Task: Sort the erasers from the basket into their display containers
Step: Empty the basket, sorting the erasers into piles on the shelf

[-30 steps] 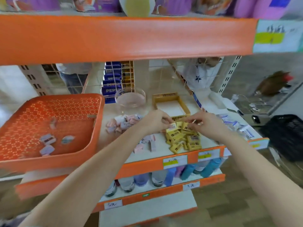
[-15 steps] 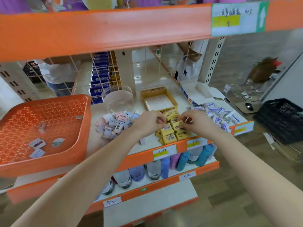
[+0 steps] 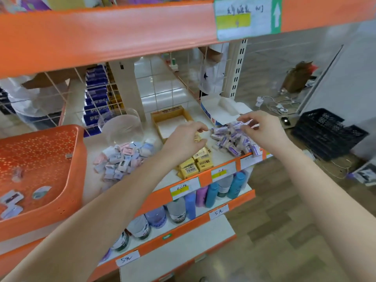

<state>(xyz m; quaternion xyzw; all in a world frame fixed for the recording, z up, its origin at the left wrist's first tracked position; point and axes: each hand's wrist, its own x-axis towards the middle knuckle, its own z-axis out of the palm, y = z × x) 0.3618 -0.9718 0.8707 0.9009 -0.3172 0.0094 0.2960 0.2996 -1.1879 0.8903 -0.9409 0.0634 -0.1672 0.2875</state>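
Note:
The orange basket (image 3: 61,180) stands at the left of the shelf with a few erasers (image 3: 12,198) left in it. Three heaps lie on the shelf: pastel erasers (image 3: 122,159), yellow erasers (image 3: 195,165) and purple-and-white erasers (image 3: 234,141). Behind them stand a clear round tub (image 3: 122,127), an empty yellow cardboard box (image 3: 173,119) and a white-and-blue box (image 3: 219,110). My left hand (image 3: 187,137) hovers over the yellow heap, fingers curled round a yellow eraser. My right hand (image 3: 262,129) is on the purple heap and pinches one eraser between thumb and forefinger.
The orange upper shelf edge (image 3: 122,37) hangs low overhead. A wire grid (image 3: 162,88) backs the shelf, with people behind it. Bottles (image 3: 211,194) fill the shelf below. A black crate (image 3: 325,133) sits on the floor at the right.
Both hands have left the middle of the yellow heap and shifted right. The right hand has reached the purple-and-white heap. The view has turned right.

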